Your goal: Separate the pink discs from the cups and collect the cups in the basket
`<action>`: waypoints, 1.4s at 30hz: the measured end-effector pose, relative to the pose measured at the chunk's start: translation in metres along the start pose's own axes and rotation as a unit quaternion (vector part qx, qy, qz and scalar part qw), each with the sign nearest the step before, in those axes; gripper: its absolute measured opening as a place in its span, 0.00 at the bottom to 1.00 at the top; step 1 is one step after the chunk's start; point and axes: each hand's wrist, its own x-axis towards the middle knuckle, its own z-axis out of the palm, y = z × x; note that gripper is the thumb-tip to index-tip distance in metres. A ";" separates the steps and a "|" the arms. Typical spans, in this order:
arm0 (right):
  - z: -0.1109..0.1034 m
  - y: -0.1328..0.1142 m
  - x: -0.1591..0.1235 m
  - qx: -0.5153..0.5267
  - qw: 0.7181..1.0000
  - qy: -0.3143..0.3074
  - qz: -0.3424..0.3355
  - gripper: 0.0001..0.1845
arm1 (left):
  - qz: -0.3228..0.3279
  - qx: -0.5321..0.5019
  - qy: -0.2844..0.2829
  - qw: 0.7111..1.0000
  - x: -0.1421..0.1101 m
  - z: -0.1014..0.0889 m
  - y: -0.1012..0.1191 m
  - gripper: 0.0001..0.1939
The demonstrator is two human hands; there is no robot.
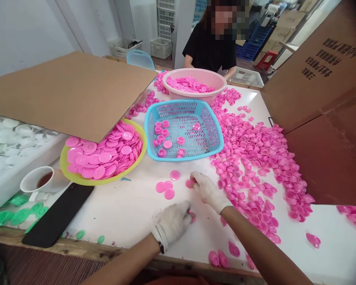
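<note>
Both my hands wear white gloves over a white table (130, 209). My left hand (172, 223) is curled, fingers pinched on a small pink piece at its fingertips. My right hand (207, 192) rests on the table with fingers closed on a pink cap (190, 183) at its tip. Three flat pink discs (165, 188) lie just left of my right hand. A big spread of pink caps (255, 158) covers the table to the right. A blue basket (182, 134) with a few pink caps stands beyond my hands.
A yellow plate (77, 179) heaped with pink discs sits left, partly under a cardboard sheet (68, 91). A pink basin (194, 89) of discs stands at the back, with a person in black behind it. A paper cup (37, 180), black phone (57, 215) and cardboard box (329, 103) flank the area.
</note>
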 end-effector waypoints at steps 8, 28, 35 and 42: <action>0.003 -0.016 -0.056 0.053 0.994 0.016 -0.097 0.12 | -0.072 -0.425 -0.008 0.902 0.018 -0.023 -0.014 0.14; 0.028 -0.031 -0.037 0.383 0.869 -0.135 0.282 0.03 | -0.137 -0.403 -0.027 0.905 0.032 -0.001 -0.028 0.07; 0.030 -0.025 -0.037 0.417 0.858 -0.162 0.252 0.03 | -0.075 -0.403 -0.039 0.911 0.028 -0.003 -0.032 0.11; 0.036 -0.026 -0.028 0.335 0.905 -0.136 0.226 0.03 | -0.088 -0.375 -0.015 0.923 0.027 -0.003 -0.021 0.08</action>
